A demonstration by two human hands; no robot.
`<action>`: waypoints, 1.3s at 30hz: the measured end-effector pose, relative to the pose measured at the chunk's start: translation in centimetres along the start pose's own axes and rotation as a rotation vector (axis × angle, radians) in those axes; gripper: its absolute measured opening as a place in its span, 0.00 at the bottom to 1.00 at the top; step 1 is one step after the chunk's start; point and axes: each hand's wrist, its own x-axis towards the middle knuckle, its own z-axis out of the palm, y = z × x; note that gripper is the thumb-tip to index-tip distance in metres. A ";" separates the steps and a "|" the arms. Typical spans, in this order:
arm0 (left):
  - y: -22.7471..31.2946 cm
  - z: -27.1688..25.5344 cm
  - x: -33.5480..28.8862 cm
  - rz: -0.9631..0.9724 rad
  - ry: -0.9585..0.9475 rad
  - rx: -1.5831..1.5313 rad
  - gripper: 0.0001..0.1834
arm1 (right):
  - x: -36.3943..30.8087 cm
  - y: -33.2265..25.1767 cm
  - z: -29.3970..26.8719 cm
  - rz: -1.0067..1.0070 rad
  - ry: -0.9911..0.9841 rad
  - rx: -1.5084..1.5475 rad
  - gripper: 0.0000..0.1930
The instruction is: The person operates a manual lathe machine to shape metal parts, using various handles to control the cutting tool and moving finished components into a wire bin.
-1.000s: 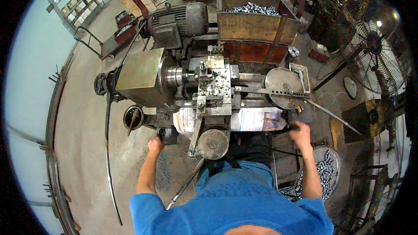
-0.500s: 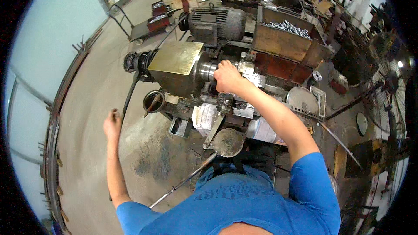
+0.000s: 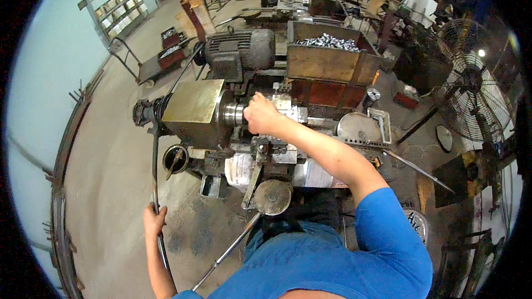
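a person in a blue shirt stands over a small lathe on a workshop floor, one hand low and one hand out on the machine. nearest the camera, the left hand is closed around a long dark metal rod that runs from beside the hip up to the left end of the lathe, its fingers wrapped round the rod so the bar passes straight through the fist. just right of it, one round handwheel sits at the front of the machine, with a thin lever slanting down from it. further out, the right hand rests on the chuck beside the brass-coloured housing, fingers curled over the metal; whether they grip a part there cannot be told. one grey motor sits behind the housing, and one rusty brown bin to its right is heaped with small silvery pieces. one standing fan faces in from the right. on the pale blue wall at far left hangs one board of small pale rectangular cards set in rows, with one narrow tan sign to its left; their markings are too small to make out
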 end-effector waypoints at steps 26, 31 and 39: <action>-7.7 3.4 9.6 -0.191 -0.353 -0.610 0.13 | -68.4 8.8 14.6 1.815 -0.405 0.236 0.21; -8.0 2.6 9.2 -0.220 -0.352 -0.635 0.13 | -68.7 5.7 18.0 1.911 -0.415 0.270 0.22; -7.3 1.7 6.7 -0.215 -0.241 -0.530 0.13 | -68.0 6.7 20.1 1.865 -0.444 0.241 0.20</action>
